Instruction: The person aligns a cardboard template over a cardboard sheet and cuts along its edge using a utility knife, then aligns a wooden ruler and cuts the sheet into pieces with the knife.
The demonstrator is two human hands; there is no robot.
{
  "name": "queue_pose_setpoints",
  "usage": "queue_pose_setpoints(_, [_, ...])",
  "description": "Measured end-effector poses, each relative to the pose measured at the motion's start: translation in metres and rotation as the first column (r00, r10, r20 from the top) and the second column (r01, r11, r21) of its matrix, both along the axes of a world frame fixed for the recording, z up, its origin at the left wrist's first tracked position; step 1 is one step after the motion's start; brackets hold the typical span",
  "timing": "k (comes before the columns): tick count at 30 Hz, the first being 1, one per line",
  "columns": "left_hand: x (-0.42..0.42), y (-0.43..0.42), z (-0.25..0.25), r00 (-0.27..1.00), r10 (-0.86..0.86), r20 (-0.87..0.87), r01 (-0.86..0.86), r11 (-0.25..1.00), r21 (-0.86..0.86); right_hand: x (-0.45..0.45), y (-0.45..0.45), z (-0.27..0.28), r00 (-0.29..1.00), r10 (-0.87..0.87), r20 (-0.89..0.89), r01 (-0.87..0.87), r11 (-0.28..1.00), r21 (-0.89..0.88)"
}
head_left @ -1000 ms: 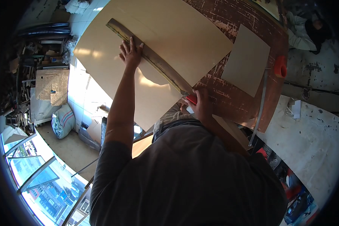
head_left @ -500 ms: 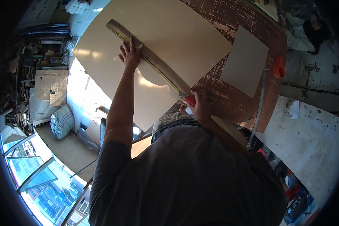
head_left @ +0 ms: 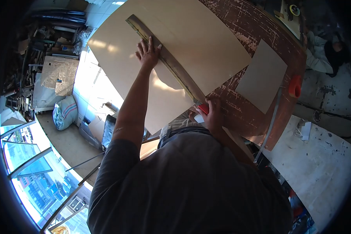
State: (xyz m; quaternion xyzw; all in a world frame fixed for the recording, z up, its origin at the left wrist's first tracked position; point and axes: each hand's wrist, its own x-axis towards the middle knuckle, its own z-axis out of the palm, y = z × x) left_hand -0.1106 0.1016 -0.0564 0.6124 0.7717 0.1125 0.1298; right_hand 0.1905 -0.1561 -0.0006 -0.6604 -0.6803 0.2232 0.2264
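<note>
A large tan sheet of board (head_left: 206, 50) lies across the table, with a long brown straightedge (head_left: 175, 66) running diagonally over it. My left hand (head_left: 149, 56) presses down flat on the straightedge with its fingers spread. At the near end of the straightedge, my right hand (head_left: 214, 115) is closed around a red utility knife (head_left: 203, 109). The knife's tip is by the board's near edge; the blade is too small to make out.
The worn brown table (head_left: 269, 31) carries a smaller grey sheet (head_left: 262, 76), a roll of red tape (head_left: 295, 86) and a thin metal strip (head_left: 270, 124). A pale worktop (head_left: 316, 163) stands at right. Another person (head_left: 319, 54) is at the far right. A sack (head_left: 65, 113) rests on the floor at left.
The whole view has shifted, so the table sits slightly lower and further right. Both hands keep about the same places on the straightedge and knife.
</note>
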Motion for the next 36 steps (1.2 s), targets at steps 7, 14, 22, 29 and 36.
queue_pose_setpoints(7, [0.000,0.000,0.001,0.999,-0.003,-0.035,0.003,1.000,0.000,0.001,0.001,-0.004,1.000,-0.003,0.006,0.003,1.000,-0.020])
queue_pose_setpoints(14, [0.006,-0.004,0.006,0.999,0.011,-0.052,-0.009,0.999,0.035,0.003,0.001,-0.005,1.000,0.004,0.029,-0.003,1.000,-0.006])
queue_pose_setpoints(22, [0.033,-0.044,0.033,0.995,-0.095,0.017,0.095,0.995,-0.018,0.006,0.001,-0.003,0.997,-0.040,-0.063,0.037,0.998,-0.045])
queue_pose_setpoints(29, [0.043,-0.076,0.059,0.956,-0.293,0.006,0.286,0.930,-0.232,0.006,0.001,-0.001,0.991,-0.055,-0.120,0.053,0.998,-0.019])
queue_pose_setpoints(36, [0.053,-0.063,0.078,0.981,-0.187,0.052,0.193,0.923,-0.334,0.013,0.017,0.006,0.970,-0.027,-0.241,0.015,0.999,-0.052])
